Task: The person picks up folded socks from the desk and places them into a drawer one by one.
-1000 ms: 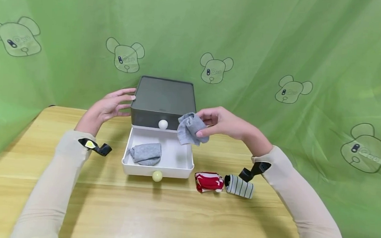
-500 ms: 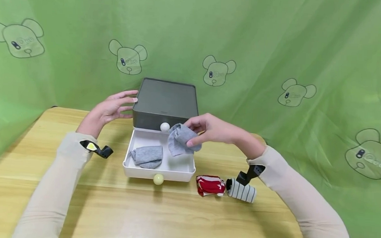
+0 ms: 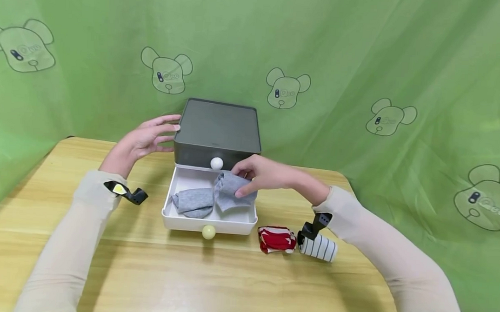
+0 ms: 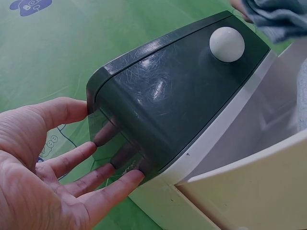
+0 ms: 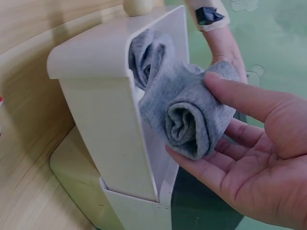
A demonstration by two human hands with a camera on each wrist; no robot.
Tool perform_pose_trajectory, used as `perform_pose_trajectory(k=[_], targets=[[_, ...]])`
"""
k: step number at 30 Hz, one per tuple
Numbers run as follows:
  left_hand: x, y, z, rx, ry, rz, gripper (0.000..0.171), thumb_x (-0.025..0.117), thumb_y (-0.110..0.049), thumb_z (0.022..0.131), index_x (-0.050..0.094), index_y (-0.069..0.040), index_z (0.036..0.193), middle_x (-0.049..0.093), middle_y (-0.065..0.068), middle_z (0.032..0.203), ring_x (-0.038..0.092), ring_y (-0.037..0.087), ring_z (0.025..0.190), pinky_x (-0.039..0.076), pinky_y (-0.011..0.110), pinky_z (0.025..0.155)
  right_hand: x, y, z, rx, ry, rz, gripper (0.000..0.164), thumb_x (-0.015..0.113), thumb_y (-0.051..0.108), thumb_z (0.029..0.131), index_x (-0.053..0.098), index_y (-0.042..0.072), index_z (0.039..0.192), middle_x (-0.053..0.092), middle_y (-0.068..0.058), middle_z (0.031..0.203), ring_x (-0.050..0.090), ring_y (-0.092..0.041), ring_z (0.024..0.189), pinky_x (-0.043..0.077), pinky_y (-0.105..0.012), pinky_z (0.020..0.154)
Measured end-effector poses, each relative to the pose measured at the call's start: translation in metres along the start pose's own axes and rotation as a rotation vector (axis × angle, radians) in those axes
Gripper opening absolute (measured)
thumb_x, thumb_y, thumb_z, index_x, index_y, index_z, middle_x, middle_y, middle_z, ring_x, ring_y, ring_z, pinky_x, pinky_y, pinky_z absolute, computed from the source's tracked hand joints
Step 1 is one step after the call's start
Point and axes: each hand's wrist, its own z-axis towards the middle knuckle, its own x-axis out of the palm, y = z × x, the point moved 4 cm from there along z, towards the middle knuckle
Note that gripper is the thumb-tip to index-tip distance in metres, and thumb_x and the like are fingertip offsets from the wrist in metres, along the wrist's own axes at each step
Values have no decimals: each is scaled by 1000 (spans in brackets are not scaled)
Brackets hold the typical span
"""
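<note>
My right hand (image 3: 263, 174) pinches a rolled grey sock (image 3: 231, 191) between thumb and fingers, over the right half of the pulled-out white drawer (image 3: 207, 226). In the right wrist view the roll's spiral end (image 5: 184, 127) faces the camera. Another folded grey sock (image 3: 194, 202) lies in the drawer's left half. The drawer belongs to a small two-tier box with a dark grey upper part (image 3: 219, 124). My left hand (image 3: 143, 139) touches the left side of that dark part with straight, spread fingertips (image 4: 132, 179), thumb at its upper edge.
On the wooden table (image 3: 185, 283), right of the drawer, lie a folded red-and-white sock (image 3: 276, 239) and a striped sock roll (image 3: 319, 247). A white knob (image 3: 216, 163) and a yellow knob (image 3: 208, 232) stick out from the box fronts. A green curtain (image 3: 322, 47) hangs behind.
My right hand has moved left and down, carrying the grey sock from beside the box into the drawer space. The left hand has stayed against the box.
</note>
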Motion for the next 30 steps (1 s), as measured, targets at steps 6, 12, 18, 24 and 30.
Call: perform_pose_trajectory(k=[6,12,18,24,30], targets=[[0,0,0,-8,-2,-15,66,59,-18,103,29,-19,161,53,-5,132,47,24,132,33,56,123,10,-1,9,31,53,-92,31,81,13,88,71,4,115,73,-6,106,66,-13,93,58,-25,83],[-1,0,1,-9,-2,-16,66,59,-18,103,29,-20,161,53,-4,134,44,26,136,33,55,123,21,-5,17,35,90,-163,27,81,15,88,71,4,111,69,-3,97,58,-10,85,51,-21,75],[0,-1,0,-11,1,-19,66,59,-18,103,28,-20,161,52,-4,134,43,27,138,33,55,123,26,-9,23,37,104,-209,26,80,16,89,71,2,109,64,-2,90,51,-10,80,44,-20,69],[0,-1,0,-11,1,-21,66,59,-19,103,28,-20,161,53,-5,133,38,30,143,32,55,124,30,-10,28,32,122,-264,21,75,12,92,72,-1,109,66,-5,89,50,-9,77,43,-19,66],[1,-1,-1,-10,2,-20,66,59,-20,103,28,-20,162,55,-7,128,42,27,138,33,55,123,35,-12,32,63,137,-316,19,73,12,95,72,-1,109,68,-5,91,51,-9,78,44,-18,69]])
